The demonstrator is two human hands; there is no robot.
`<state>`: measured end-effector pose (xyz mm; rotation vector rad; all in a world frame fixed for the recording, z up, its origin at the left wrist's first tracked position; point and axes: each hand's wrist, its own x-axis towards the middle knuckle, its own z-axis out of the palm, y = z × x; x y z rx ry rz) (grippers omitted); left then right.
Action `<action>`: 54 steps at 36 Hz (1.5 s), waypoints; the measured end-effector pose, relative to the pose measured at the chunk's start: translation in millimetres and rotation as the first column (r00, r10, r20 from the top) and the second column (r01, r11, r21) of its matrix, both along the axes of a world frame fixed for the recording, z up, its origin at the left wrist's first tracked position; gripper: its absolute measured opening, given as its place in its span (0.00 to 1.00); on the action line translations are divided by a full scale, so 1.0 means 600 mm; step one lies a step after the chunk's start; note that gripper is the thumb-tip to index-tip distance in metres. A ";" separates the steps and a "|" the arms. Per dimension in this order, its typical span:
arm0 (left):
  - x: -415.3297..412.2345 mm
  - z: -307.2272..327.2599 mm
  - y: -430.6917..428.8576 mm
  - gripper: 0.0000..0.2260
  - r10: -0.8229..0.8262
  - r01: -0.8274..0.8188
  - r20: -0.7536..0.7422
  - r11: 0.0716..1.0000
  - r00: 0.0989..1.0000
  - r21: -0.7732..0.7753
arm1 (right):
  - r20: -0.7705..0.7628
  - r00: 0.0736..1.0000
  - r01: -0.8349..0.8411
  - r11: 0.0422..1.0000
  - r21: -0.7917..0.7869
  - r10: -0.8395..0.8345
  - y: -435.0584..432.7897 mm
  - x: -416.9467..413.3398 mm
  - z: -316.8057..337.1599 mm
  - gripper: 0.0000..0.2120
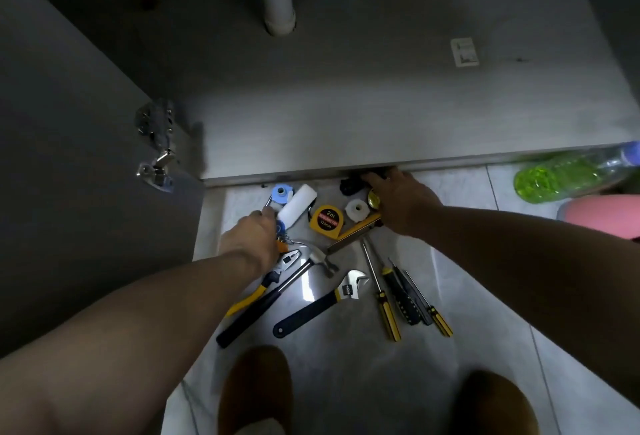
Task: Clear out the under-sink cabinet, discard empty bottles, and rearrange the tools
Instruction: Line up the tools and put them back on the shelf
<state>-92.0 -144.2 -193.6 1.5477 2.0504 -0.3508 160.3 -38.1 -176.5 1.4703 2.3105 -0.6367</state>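
Steel-grey cabinet floor (381, 115) opens just beyond both hands. The tools (311, 310) lie on the tiles between and behind them. The hammer (263, 303) runs back under the left wrist. The left hand (247, 240) seems to pinch the paint roller (297, 204), whose length points toward the cabinet. The right hand (401, 202) covers a yellow level (356, 227); I cannot tell its grip.

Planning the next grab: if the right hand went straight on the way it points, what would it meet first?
The right hand would probably meet the black part at its fingertips first, then the cabinet lip; depth is unclear.
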 end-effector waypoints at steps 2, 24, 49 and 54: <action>0.007 -0.003 -0.003 0.21 0.008 -0.007 -0.020 0.999 1.000 0.048 | 0.048 0.999 0.012 1.000 0.012 -0.012 0.003 -0.001 -0.015 0.40; 0.274 0.044 0.093 0.13 0.034 -0.077 0.728 0.997 0.685 0.025 | -0.497 0.848 0.128 0.981 -0.145 -0.184 -0.072 0.129 0.055 0.29; 0.468 0.012 0.136 0.10 0.395 -0.300 0.760 0.914 0.516 -0.272 | -0.257 0.795 0.604 0.758 0.246 -0.549 -0.017 0.331 -0.040 0.14; 0.470 0.003 0.126 0.06 0.443 -0.372 0.773 0.882 0.454 -0.288 | -0.410 0.716 0.671 0.718 0.183 -0.565 -0.078 0.311 -0.046 0.15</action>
